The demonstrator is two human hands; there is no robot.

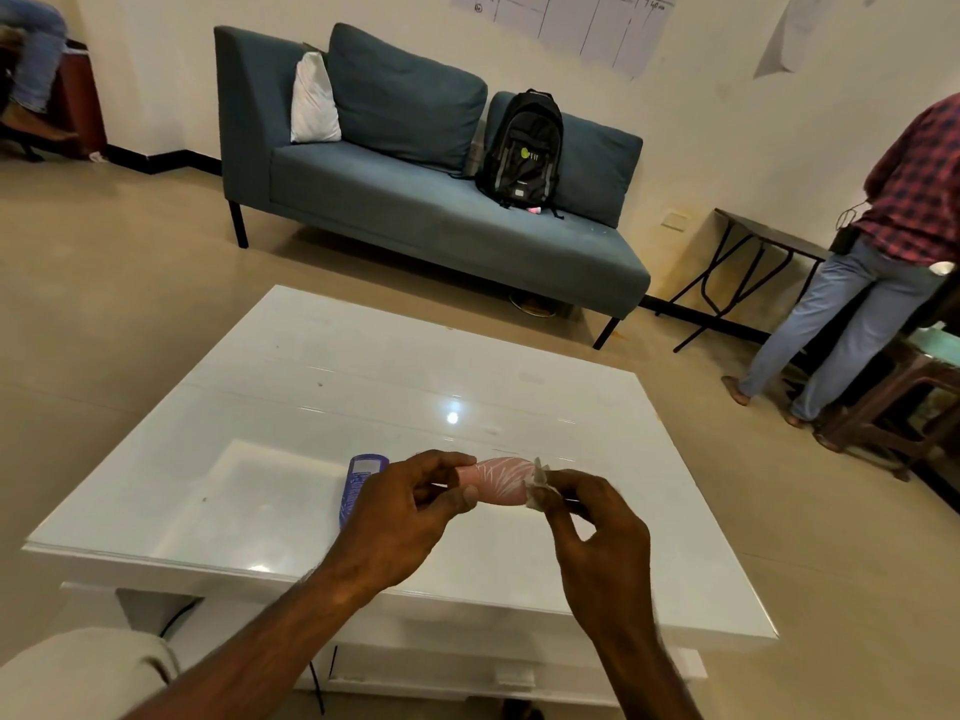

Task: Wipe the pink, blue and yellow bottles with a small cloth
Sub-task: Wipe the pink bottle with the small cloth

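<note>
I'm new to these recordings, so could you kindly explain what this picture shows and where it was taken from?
There is no machine here: a person works with bare hands, filmed by one camera on their head, looking forward and down. The left hand holds a pink bottle above a white table; the right hand pinches a small cloth at the bottle's other end. A blue bottle lies on the table, partly behind the left hand.
</note>
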